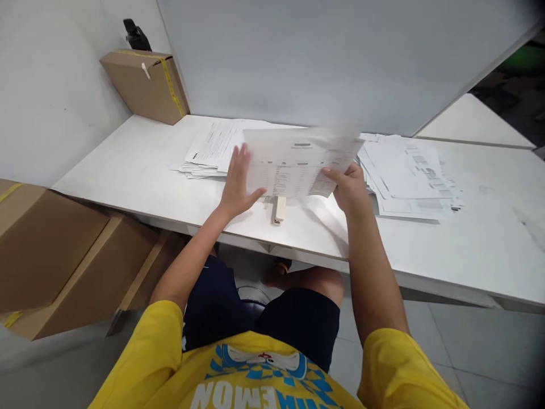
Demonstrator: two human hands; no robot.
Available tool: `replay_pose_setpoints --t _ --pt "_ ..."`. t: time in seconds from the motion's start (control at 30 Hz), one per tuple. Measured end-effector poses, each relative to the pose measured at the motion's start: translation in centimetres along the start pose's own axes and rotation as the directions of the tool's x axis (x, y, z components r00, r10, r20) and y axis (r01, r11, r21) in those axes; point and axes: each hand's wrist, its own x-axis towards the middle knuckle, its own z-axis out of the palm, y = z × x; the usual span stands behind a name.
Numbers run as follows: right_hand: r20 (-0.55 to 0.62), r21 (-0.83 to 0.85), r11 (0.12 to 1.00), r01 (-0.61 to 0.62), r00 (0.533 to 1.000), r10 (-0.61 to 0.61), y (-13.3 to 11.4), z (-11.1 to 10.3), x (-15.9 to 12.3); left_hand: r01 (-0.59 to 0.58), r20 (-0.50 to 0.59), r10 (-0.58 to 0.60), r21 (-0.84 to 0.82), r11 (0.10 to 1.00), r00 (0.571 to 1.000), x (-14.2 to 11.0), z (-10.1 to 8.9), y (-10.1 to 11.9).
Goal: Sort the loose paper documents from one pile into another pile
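Note:
A printed sheet of paper (293,162) is held up above the white desk (140,170), blurred by motion. My right hand (349,184) grips its right lower corner, fingers closed on it. My left hand (239,182) is at the sheet's left edge, fingers stretched and thumb under the paper. A small cream stapler (279,209) lies on the desk just below the sheet, between my hands.
One stack of printed papers (208,150) lies at the left behind my left hand, and another spread pile (409,176) at the right. A cardboard box (145,82) leans in the far left corner. More cardboard boxes (51,255) stand on the floor at left.

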Motion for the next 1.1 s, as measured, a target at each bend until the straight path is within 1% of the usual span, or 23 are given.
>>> replay_pose_setpoints --t 0.03,0.07,0.1,0.2,0.3,0.33,0.37,0.4,0.47,0.53,0.63,0.7,0.77,0.8,0.83,0.87,0.9,0.93,0.97,1.0,1.03,1.1 --pt "-0.038 -0.013 0.999 0.038 0.999 -0.039 -0.3 -0.8 -0.9 0.072 -0.039 -0.073 -0.032 0.997 0.997 0.2 -0.2 1.0" --pt "-0.077 -0.030 0.997 0.066 0.995 -0.069 -0.4 -1.8 -1.8 0.117 -0.046 -0.121 -0.072 0.990 0.992 0.3 -0.3 2.2" --pt "-0.119 -0.050 0.995 0.086 0.989 -0.092 -0.5 -2.8 -2.9 0.137 -0.024 -0.141 -0.119 0.983 0.990 0.5 -0.3 3.7" --pt "-0.274 -0.149 0.984 0.102 0.952 -0.140 -0.2 -6.4 -6.3 0.134 0.093 -0.112 -0.285 0.949 0.989 0.6 0.4 8.5" --pt "-0.438 -0.257 0.963 0.085 0.878 -0.195 0.6 -9.5 -9.3 0.148 0.155 -0.091 -0.410 0.900 0.984 0.4 2.4 12.4" --pt "-0.474 -0.280 0.957 0.078 0.855 -0.208 0.9 -10.2 -10.1 0.157 0.170 -0.092 -0.426 0.891 0.981 0.4 3.2 13.3" --pt "-0.493 -0.291 0.954 0.075 0.842 -0.217 1.2 -10.8 -10.8 0.168 0.180 -0.097 -0.432 0.886 0.979 0.3 4.1 13.8" --pt "-0.496 -0.293 0.953 0.078 0.840 -0.221 1.5 -11.2 -11.5 0.178 0.188 -0.104 -0.433 0.884 0.977 0.2 4.9 14.1" --pt "-0.468 -0.269 0.958 0.099 0.856 -0.219 2.1 -11.8 -12.4 0.186 0.193 -0.110 -0.443 0.877 0.975 0.1 6.5 14.1" --pt "-0.423 -0.227 0.968 0.109 0.884 -0.199 2.4 -11.9 -13.0 0.177 0.184 -0.100 -0.468 0.866 0.978 0.0 7.7 13.9" --pt "-0.379 -0.212 0.976 0.048 0.916 -0.127 2.2 -12.1 -13.5 0.168 0.158 -0.102 -0.492 0.854 0.982 -0.2 8.3 14.1" --pt "-0.386 -0.230 0.973 0.011 0.917 -0.101 1.5 -12.2 -13.8 0.180 0.163 -0.114 -0.486 0.855 0.980 -0.5 7.8 14.6" --pt "-0.381 -0.230 0.972 -0.047 0.923 -0.046 0.4 -12.1 -14.6 0.192 0.185 -0.118 -0.455 0.870 0.976 -0.8 6.4 15.0" --pt "-0.354 -0.218 0.970 -0.106 0.935 0.023 -0.3 -12.0 -15.1 0.195 0.197 -0.119 -0.432 0.881 0.973 -0.9 5.4 15.0" --pt "-0.305 -0.199 0.962 -0.189 0.945 0.122 -1.0 -11.8 -15.8 0.195 0.205 -0.118 -0.410 0.891 0.972 -1.1 4.4 14.6" --pt "-0.238 -0.178 0.943 -0.282 0.942 0.237 -1.6 -11.5 -16.5 0.192 0.207 -0.116 -0.399 0.897 0.972 -1.2 3.4 13.9" --pt "-0.160 -0.160 0.914 -0.374 0.923 0.350 -2.1 -11.2 -17.2 0.187 0.197 -0.114 -0.402 0.897 0.974 -1.3 2.5 13.0" --pt "-0.081 -0.145 0.880 -0.453 0.892 0.445 -2.5 -10.8 -17.9 0.179 0.185 -0.110 -0.416 0.892 0.977 -1.3 1.7 11.7" --pt "-0.017 -0.135 0.849 -0.510 0.858 0.513 -2.6 -10.3 -18.5 0.169 0.167 -0.105 -0.439 0.882 0.980 -1.3 1.1 10.2" --pt "0.028 -0.128 0.826 -0.550 0.830 0.557 -2.6 -9.8 -19.0 0.156 0.149 -0.097 -0.457 0.876 0.984 -1.2 0.7 8.7" --pt "0.051 -0.125 0.809 -0.575 0.811 0.583 -2.5 -9.4 -19.3 0.140 0.154 -0.076 -0.461 0.877 0.985 -1.1 0.5 7.3" --pt "0.038 -0.119 0.794 -0.596 0.796 0.604 -2.0 -8.8 -19.6 0.102 0.213 -0.006 -0.443 0.891 0.977 -0.9 0.8 5.1"
